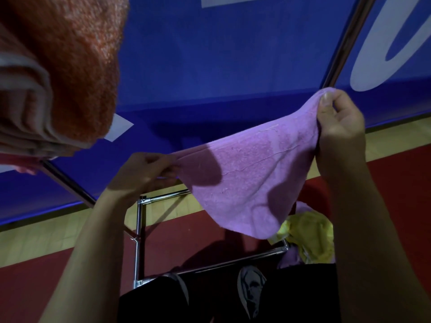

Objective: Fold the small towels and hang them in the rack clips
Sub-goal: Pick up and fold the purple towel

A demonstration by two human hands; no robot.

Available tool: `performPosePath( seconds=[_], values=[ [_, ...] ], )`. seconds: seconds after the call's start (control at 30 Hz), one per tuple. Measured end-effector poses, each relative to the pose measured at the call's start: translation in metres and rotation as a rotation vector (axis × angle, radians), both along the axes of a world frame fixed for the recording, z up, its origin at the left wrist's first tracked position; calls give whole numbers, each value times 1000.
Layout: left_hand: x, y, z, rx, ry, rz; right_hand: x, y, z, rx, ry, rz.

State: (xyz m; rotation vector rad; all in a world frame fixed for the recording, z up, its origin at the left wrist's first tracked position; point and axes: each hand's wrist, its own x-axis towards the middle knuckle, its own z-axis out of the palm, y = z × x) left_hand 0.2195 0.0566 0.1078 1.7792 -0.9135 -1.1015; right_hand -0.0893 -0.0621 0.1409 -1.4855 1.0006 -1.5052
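A blue banner (210, 66) with white lettering filled the background. An orange terry towel (77, 66) already hung at upper left, so some work looked done. The soft lilac towel (245, 178) was stretched unfolded above the chrome rack (138, 229), the left hand (149, 171) and right hand (338, 120) each pinching a corner. Folding and clipping remained.

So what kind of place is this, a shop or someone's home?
Hard to say; probably a makeshift laundry-drying corner. A big blue printed banner forms the backdrop, a metal rack frame stands below, and both hands hold a purple towel stretched out.
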Motion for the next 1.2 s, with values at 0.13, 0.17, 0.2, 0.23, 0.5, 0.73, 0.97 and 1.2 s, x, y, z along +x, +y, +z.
performPosePath(
  seconds=[0.13,0.17,0.2,0.23,0.5,0.73,0.97,1.2],
  values=[
    [3,2,-7,-49,-265,-108,0,-2,-3,26,62,-52],
    [4,1,-10,-57,-307,-80,0,-2,-3,27,79,-57],
    [6,0,-11,-72,-358,-62,0,-2,-4,27,92,-62],
    [7,0,-12,-91,-405,-53,-1,-2,-5,27,98,-64],
    [15,-5,-21,-193,-259,80,-2,1,0,18,49,5],
    [16,-6,-17,-263,-293,127,0,1,-2,15,197,-64],
    [17,-10,-20,-228,-502,130,-5,-6,-19,17,436,-156],
    [21,-10,-22,-223,-647,135,-5,-4,-20,-23,577,-153]
  ],
)
